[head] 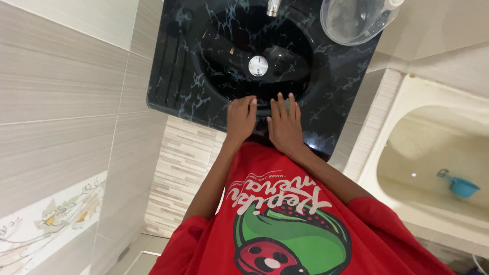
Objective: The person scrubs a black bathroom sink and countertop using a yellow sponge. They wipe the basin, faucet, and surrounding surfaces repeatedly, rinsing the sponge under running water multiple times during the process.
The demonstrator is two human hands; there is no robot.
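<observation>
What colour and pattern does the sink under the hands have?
The sink is glossy black with pale bluish marble-like veins, best seen in the head view.

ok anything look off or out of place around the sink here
Nothing stands out. Both hands, left hand and right hand, rest on the front rim of the black marbled sink. A clear plastic jug sits upright on its back corner, with no visible spills or damage.

home bathroom: sink (168, 76), bathtub (402, 127), tiles (61, 91)
</observation>
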